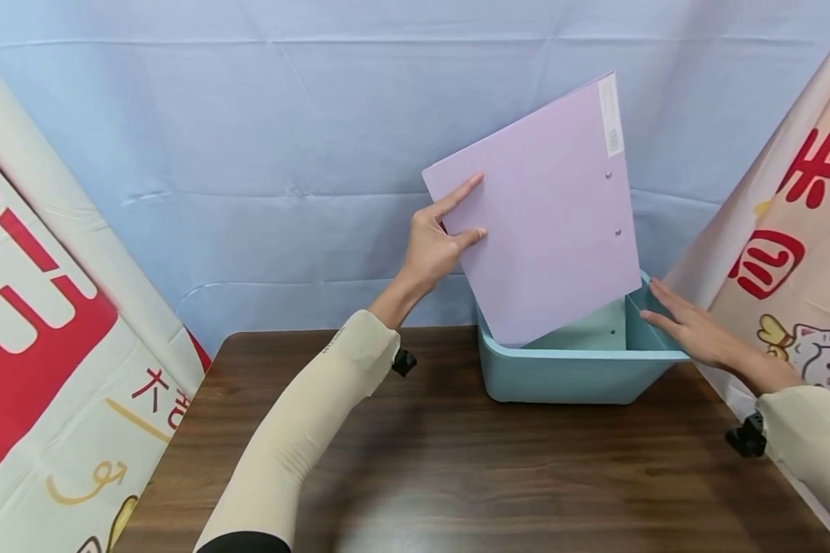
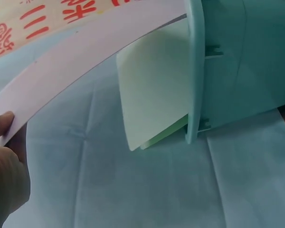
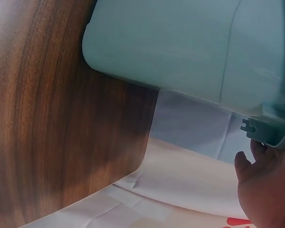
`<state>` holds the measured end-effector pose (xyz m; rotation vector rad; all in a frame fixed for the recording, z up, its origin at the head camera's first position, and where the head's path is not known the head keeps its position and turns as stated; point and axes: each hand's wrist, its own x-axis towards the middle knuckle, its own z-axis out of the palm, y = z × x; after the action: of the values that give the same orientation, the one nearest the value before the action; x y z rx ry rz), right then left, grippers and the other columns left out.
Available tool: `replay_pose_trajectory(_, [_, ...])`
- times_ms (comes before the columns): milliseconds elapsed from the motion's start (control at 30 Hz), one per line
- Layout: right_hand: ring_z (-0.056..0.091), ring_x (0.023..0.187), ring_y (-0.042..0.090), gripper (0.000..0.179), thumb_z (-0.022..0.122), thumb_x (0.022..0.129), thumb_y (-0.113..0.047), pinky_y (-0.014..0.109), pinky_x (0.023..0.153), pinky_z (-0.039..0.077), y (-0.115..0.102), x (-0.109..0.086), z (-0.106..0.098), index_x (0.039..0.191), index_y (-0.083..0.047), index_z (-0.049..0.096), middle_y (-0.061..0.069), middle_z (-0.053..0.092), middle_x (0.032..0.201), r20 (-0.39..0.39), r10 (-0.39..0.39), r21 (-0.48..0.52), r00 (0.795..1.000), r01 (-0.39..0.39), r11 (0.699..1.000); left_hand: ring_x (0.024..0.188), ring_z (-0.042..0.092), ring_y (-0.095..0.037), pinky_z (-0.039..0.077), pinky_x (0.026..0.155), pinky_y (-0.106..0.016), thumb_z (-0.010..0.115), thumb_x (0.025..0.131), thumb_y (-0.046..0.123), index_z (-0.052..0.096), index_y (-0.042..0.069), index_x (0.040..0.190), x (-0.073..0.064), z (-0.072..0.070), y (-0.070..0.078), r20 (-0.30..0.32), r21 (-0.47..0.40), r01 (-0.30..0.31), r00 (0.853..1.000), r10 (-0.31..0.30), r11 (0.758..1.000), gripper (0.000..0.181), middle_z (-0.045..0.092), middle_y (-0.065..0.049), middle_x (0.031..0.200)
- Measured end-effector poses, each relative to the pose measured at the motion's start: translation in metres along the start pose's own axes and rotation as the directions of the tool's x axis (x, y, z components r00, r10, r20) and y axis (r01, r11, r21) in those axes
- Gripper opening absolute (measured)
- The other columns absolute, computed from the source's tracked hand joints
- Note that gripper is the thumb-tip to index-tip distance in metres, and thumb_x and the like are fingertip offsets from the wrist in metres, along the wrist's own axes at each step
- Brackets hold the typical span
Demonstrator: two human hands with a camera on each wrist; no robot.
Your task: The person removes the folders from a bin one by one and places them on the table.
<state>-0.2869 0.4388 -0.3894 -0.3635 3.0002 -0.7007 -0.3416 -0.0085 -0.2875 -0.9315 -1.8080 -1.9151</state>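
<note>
A light purple folder [image 1: 546, 223] with a white label and two metal rivets is tilted over a blue-green plastic bin [image 1: 560, 378], its lower corner inside the front rim. My left hand [image 1: 432, 244] grips the folder's left edge, thumb and index finger on the face towards me. Inside the bin stands a pale green folder [image 1: 591, 326], which sticks up past the rim in the left wrist view [image 2: 154, 85]. At the bin's right rim lies my right hand [image 1: 695, 330], fingers extended; the right wrist view shows its fingertips right at the rim.
The bin stands at the back right of a dark wooden table [image 1: 526, 468]. Behind hangs a light blue cloth [image 1: 283, 153]. Printed cloths flank the table on the left [image 1: 55, 307] and on the right [image 1: 802, 246].
</note>
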Motion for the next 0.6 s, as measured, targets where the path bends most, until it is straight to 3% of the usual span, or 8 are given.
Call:
replay_pose_trajectory(233, [-0.001,0.155,0.061,0.082,0.042,0.113,-0.040,0.087,0.112,0.003,0.002,0.003,-0.005,0.167,0.001,-0.004,0.033,-0.007,0.172,0.016,-0.002,-0.034,1.000,0.002,0.999,0.139,0.055,-0.004,0.051,0.109,-0.028,0.080,0.082,-0.018,0.065,0.014,0.147,0.003,-0.007,0.011,-0.029,0.014,-0.056,0.998,0.056,0.998,0.074,0.059,0.002,0.155])
replay_pose_trajectory(600, [0.000,0.152,0.066,0.085,0.044,0.111,-0.041,0.091,0.106,0.006,0.004,0.005,-0.010,0.167,-0.002,-0.008,0.033,-0.009,0.171,0.042,-0.011,-0.012,0.999,0.011,1.000,0.139,0.056,-0.008,0.054,0.107,-0.032,0.078,0.081,-0.021,0.061,0.007,0.149,0.003,-0.021,0.021,-0.087,0.007,-0.092,0.992,0.092,0.996,0.076,0.056,-0.008,0.157])
